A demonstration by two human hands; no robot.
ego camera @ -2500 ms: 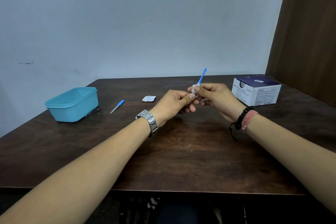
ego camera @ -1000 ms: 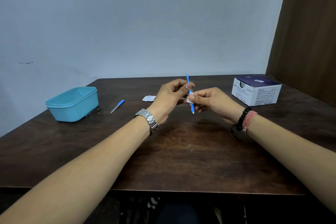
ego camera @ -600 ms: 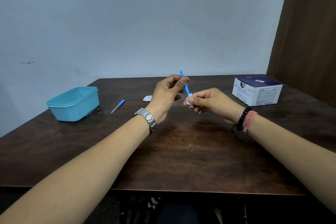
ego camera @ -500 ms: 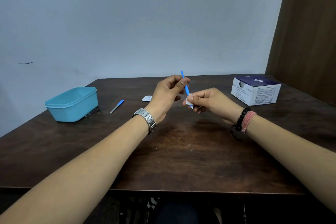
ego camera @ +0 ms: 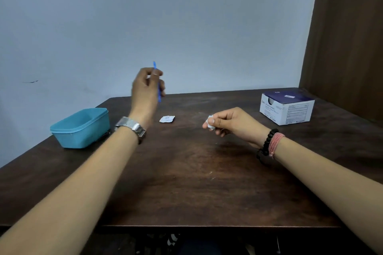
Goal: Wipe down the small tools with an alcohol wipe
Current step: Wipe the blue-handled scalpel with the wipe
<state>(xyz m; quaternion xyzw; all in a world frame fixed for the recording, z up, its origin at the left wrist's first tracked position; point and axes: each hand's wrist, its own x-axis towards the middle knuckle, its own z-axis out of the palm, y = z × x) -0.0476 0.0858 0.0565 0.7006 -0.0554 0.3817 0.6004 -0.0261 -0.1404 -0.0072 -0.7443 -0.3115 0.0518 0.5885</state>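
The right hand (ego camera: 230,122) rests low over the table (ego camera: 186,182), pinching the crumpled wipe (ego camera: 210,122), likely kept ready. Beyond, the left hand (ego camera: 147,87) is raised, gripping the blue tool (ego camera: 158,91) upright, well apart. An empty wrapper (ego camera: 167,119) lies between them, a tub (ego camera: 80,128) left, a box (ego camera: 287,108) right.

A table (ego camera: 186,182) lies under both hands. The left hand (ego camera: 146,87) is raised, the right hand (ego camera: 230,122) lower, well apart. A container (ego camera: 80,128) sits left of the left hand. A torn packet (ego camera: 167,119) lies between the hands. A box (ego camera: 287,107) sits right of and beyond the right hand.
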